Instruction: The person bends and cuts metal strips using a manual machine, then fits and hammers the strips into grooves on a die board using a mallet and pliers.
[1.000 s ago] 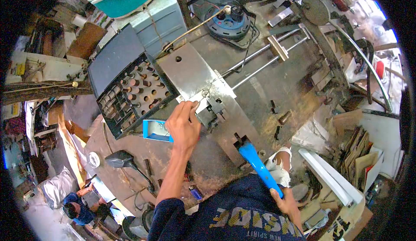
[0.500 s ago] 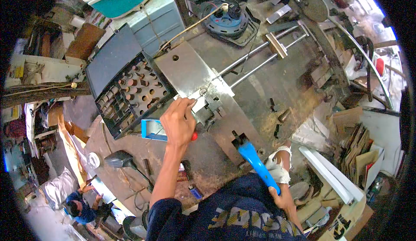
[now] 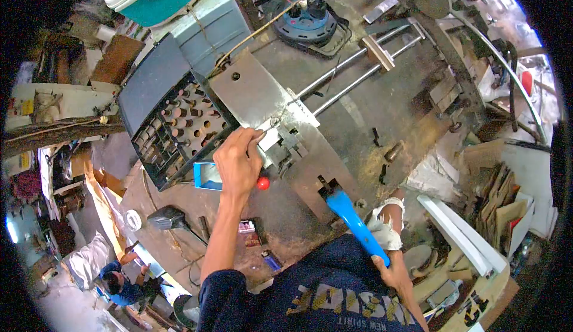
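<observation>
My left hand (image 3: pixel 237 159) is closed in a pinch above the left edge of a steel plate (image 3: pixel 253 93). What its fingertips hold is too small to name; a small metal ring (image 3: pixel 276 122) shows just beyond them. Metal blocks (image 3: pixel 292 144) sit on the plate beside this hand. Under the wrist are a blue-edged rectangular piece (image 3: pixel 206 175) and a red ball (image 3: pixel 263 183), both partly covered. At lower right my right hand (image 3: pixel 391 272) grips the end of a long blue handle (image 3: pixel 358 221). The handle's far end meets a dark fitting at the plate's lower part.
An open black case (image 3: pixel 197 123) of cylindrical pieces lies left of the plate. Two metal rods (image 3: pixel 352 72) run from the plate to a crossbar (image 3: pixel 378 54). A blue cord reel (image 3: pixel 307 24) stands behind. A lighter (image 3: pixel 270 260) lies near me. Another person (image 3: pixel 119 281) sits at lower left.
My left hand has shifted slightly up and left in the view, and the red ball shows more fully. My right hand stays on the blue handle. The whole view has shifted a little.
</observation>
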Demonstrator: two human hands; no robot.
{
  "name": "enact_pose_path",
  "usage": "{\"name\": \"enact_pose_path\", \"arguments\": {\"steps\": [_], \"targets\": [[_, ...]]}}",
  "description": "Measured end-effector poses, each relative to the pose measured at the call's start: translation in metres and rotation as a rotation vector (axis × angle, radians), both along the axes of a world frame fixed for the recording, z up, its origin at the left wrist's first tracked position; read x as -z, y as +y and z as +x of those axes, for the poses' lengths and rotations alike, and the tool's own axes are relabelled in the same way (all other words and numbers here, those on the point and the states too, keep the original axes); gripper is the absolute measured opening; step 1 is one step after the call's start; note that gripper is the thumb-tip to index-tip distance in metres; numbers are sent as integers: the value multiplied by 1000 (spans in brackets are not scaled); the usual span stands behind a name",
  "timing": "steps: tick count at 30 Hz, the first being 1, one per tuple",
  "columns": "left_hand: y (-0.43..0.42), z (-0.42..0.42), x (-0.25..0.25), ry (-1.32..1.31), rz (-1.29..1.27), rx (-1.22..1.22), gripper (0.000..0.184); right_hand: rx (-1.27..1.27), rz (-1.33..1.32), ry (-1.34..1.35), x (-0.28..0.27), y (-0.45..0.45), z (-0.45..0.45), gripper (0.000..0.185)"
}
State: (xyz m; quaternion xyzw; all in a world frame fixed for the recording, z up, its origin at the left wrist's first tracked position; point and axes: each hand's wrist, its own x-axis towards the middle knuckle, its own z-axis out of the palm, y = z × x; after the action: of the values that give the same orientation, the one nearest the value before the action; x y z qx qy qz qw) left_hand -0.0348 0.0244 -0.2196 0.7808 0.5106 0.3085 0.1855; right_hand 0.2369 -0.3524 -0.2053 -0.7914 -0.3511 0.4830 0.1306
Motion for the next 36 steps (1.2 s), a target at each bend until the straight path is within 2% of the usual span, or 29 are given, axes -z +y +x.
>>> {"name": "enact_pose_path", "arguments": {"steps": [2, 4, 6, 7, 9, 11, 13, 16, 20, 22, 26, 28, 30, 32, 34, 35, 36], "targets": [[4, -2, -2, -9, 9, 19, 12, -64, -131, -12, 15, -9, 5, 78], [11, -3, -3, 14, 17, 45, 14, -14, -66, -3, -6, 18, 1, 74], [13, -6, 0, -5, 13, 50, 15, -68, -369, 96, -27, 41, 0, 69], [15, -7, 2, -17, 12, 48, 16, -72, -363, 91, -24, 40, 1, 69], [16, -9, 1, 23, 6, 67, 16, 34, 94, -13, -19, 22, -10, 65], [20, -12, -2, 61, 11, 87, 16, 2, 42, 38, 6, 7, -1, 64], [22, -11, -1, 21, 20, 110, 18, -46, -116, 54, 2, 12, 1, 64], [26, -13, 3, 17, 24, 120, 19, 62, -102, -17, -18, 18, -7, 67], [33, -14, 3, -5, 47, 164, 19, -19, -136, -37, 15, -1, 4, 73], [35, -16, 5, 11, 24, 174, 19, -32, -308, 1, 18, -4, 4, 72], [36, -17, -3, 52, 60, 230, 20, -31, -51, -136, -6, 16, -4, 70], [37, -14, 1, 11, 119, 228, 21, -72, -170, 28, -7, 24, 1, 69], [44, -20, 6, 43, 72, 288, 23, -9, -76, 48, -21, 28, -6, 70], [44, -18, -4, 5, 131, 338, 26, 42, 26, 80, -35, 34, -9, 70], [50, -18, -9, 18, 157, 381, 27, 42, -69, 61, -46, 43, -9, 72], [52, -19, -9, -13, 206, 408, 28, -39, -274, -13, -39, 38, -4, 76], [52, -19, -16, -27, 213, 426, 28, -18, -256, -9, -24, 28, -2, 76]]}}
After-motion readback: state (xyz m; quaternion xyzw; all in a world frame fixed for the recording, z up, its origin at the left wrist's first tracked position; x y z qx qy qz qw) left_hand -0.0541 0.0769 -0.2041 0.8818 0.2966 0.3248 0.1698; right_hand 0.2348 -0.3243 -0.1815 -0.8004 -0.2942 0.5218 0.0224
